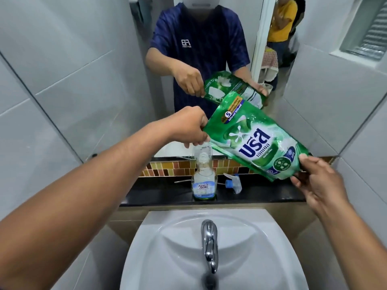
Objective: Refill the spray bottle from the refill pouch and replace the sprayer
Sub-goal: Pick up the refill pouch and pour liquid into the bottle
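A green refill pouch [254, 141] hangs tilted in the air, its top corner down to the left. My left hand [189, 127] pinches that top corner just above the bottle's mouth. My right hand [318, 183] grips the pouch's bottom edge, higher and to the right. Below them a clear spray bottle [203, 181] stands upright on the black ledge [272, 195] with its neck uncovered and a little green liquid at its base. The white and blue sprayer [233, 183] lies on the ledge just right of the bottle. No liquid is visibly flowing.
A white sink [167, 248] with a chrome tap [209, 243] sits below the ledge. A mirror [104, 80] fills the wall behind, reflecting me and another person in a yellow top. White tiled walls close in on both sides.
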